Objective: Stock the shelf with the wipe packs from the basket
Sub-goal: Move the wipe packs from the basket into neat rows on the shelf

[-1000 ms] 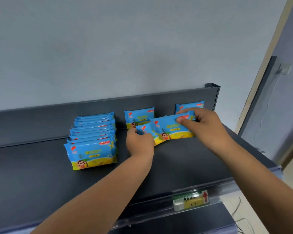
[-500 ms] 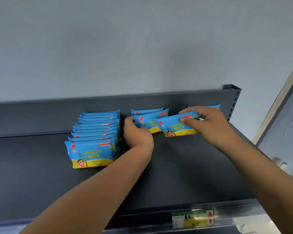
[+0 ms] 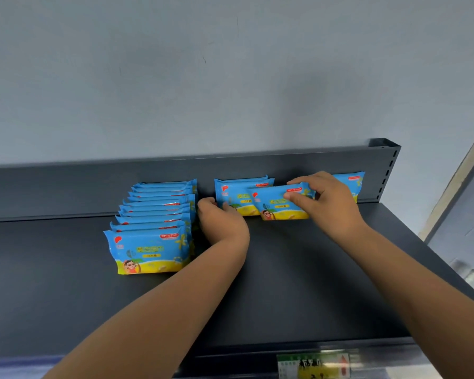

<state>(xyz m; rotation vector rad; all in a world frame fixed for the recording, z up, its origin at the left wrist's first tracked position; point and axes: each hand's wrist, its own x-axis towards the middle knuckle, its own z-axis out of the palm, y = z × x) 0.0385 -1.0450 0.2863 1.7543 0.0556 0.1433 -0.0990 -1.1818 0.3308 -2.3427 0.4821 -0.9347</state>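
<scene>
Pinching a blue-and-yellow plastic wipe pack (image 3: 278, 205) upright, right hand (image 3: 331, 203) holds it against two standing packs (image 3: 234, 194) far on the dark grey metal shelf (image 3: 285, 283). Left hand (image 3: 222, 222) grips their left edge. Long row of packs (image 3: 153, 214) sits just left; single pack (image 3: 352, 183) stands behind right hand.

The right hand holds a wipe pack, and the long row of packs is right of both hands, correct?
No: the head view shows the long row of packs left of the left hand and the right hand, which does hold a wipe pack.
</scene>
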